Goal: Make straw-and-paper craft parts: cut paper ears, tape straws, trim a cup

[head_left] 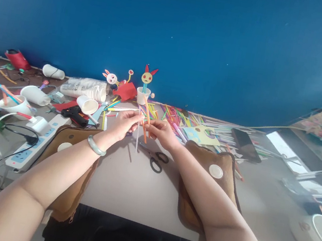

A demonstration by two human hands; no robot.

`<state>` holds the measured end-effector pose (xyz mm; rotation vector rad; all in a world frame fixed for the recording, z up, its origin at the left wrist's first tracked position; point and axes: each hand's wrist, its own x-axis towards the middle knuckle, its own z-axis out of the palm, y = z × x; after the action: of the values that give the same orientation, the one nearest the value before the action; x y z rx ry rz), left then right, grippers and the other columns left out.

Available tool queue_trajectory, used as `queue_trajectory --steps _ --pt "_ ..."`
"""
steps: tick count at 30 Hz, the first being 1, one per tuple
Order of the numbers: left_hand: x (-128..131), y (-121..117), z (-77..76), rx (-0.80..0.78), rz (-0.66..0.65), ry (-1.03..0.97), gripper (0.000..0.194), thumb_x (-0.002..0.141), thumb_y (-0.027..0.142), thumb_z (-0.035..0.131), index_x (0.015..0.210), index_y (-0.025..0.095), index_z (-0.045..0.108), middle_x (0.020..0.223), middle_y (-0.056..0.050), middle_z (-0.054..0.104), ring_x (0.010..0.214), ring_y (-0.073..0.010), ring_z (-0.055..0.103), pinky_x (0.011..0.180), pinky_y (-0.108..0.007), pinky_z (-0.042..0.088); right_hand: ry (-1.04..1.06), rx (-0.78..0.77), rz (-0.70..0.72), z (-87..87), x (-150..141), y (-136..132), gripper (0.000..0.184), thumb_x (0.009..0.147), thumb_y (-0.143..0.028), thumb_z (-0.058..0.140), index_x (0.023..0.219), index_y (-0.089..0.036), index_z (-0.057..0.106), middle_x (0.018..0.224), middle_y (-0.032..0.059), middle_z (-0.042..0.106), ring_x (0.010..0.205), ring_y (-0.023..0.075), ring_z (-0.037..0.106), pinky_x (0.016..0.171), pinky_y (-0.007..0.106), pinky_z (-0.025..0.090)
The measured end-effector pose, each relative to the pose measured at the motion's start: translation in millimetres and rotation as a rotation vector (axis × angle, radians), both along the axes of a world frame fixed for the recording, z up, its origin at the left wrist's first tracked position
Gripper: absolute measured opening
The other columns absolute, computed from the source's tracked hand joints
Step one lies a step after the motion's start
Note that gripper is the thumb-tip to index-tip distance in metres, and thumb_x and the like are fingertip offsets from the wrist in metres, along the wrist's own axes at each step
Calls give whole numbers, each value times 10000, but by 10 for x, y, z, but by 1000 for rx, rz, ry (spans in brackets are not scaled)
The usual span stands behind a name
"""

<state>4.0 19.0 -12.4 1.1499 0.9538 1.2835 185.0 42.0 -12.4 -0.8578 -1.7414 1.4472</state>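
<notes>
My left hand (128, 123) is closed in a pinch on a thin pale straw-like strip (136, 143), which hangs down over the table. My right hand (160, 132) pinches orange strips (147, 114) of the same slim kind; one of them points up toward a white paper cup (142, 96). In that cup stands a round yellow paper face with red ears (146, 77) on blue stems. Below my fingers, scissors with dark handles (156, 164) lie on the table. Whether the pale and orange strips touch is too small to tell.
Many coloured strips (176, 117) litter the table's back near the blue wall. On the left are a black glue gun (74, 115), a power strip (38, 143) and stacked paper cups (84, 88). Brown cushions (208, 186) lie under both forearms. A dark phone (245, 145) rests at right.
</notes>
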Motion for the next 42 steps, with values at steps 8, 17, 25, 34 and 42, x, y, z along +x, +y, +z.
queue_trajectory --steps 8,17,25,34,42 --pt "-20 18 64 -23 59 -41 348 698 439 787 613 153 608 517 45 491 401 -30 384 401 -219 213 -27 -161 242 -108 75 105 377 781 -513 756 826 -140 717 607 -15 631 473 62 411 465 230 300" --pt "-31 33 40 -6 89 -73 345 711 426 793 635 147 605 623 14 588 425 -22 409 409 -214 240 -21 -307 323 -130 73 84 433 742 -497 804 954 -125 741 552 -58 559 472 57 396 474 225 272" --pt "-31 34 50 14 98 -90 315 710 416 784 645 157 616 588 28 560 421 -27 399 409 -216 236 11 -312 352 -173 61 89 414 763 -478 793 965 -123 728 527 -74 517 463 57 400 483 225 285" --pt "-12 16 84 30 116 -107 285 712 387 768 640 163 607 556 40 535 395 -26 368 396 -216 218 33 -316 349 -188 52 94 402 759 -457 808 960 -119 724 548 -66 545 466 56 419 483 223 309" --pt "-12 24 79 47 151 -118 273 713 372 769 645 160 612 543 42 527 391 -25 371 394 -201 228 38 -314 351 -176 52 81 409 765 -450 802 988 -115 735 530 -69 533 470 56 417 485 217 304"
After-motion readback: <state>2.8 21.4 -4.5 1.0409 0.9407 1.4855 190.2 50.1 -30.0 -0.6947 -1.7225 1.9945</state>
